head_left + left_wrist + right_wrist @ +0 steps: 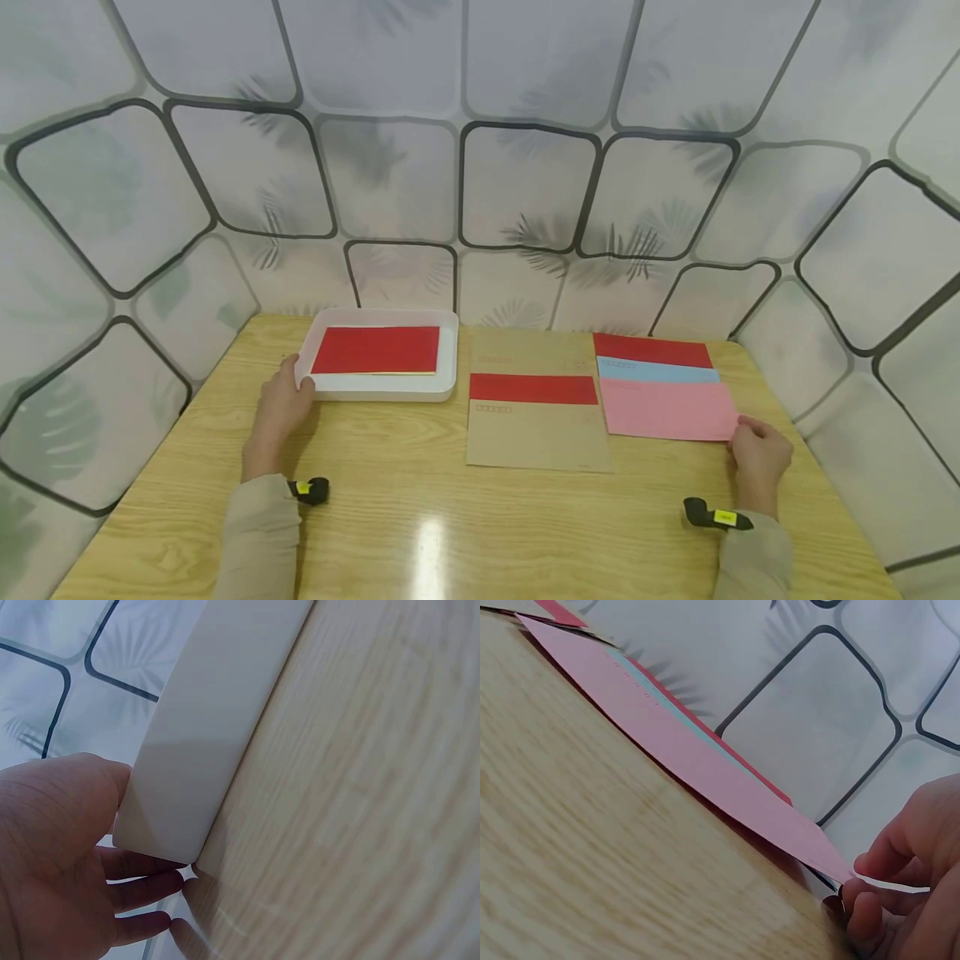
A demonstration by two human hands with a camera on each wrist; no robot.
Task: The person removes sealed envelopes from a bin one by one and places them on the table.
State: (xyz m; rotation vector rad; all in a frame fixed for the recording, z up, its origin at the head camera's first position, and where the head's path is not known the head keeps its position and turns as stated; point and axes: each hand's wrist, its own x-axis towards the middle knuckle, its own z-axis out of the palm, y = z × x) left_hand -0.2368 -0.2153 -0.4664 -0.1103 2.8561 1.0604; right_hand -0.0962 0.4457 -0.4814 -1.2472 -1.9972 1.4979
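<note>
My left hand (285,400) grips the front left corner of a white tray (382,388). In the left wrist view, thumb and fingers sit on either side of the tray's corner (180,795). Inside the tray lies a red envelope (375,350) with a thin yellowish edge showing beneath. At the right, my right hand (761,454) pinches the lower right corner of a pink envelope (667,410). The right wrist view shows that corner slightly raised off the table. Behind the pink one, a light blue envelope (660,370) and a red envelope (652,348) overlap in steps, partly covered.
Between tray and pink envelope, a brown envelope (536,437) overlaps a red one (532,389), with another brown envelope (528,346) at the back. All rest on a wooden table (375,500). A patterned curtain (525,192) stands along the table's back and sides.
</note>
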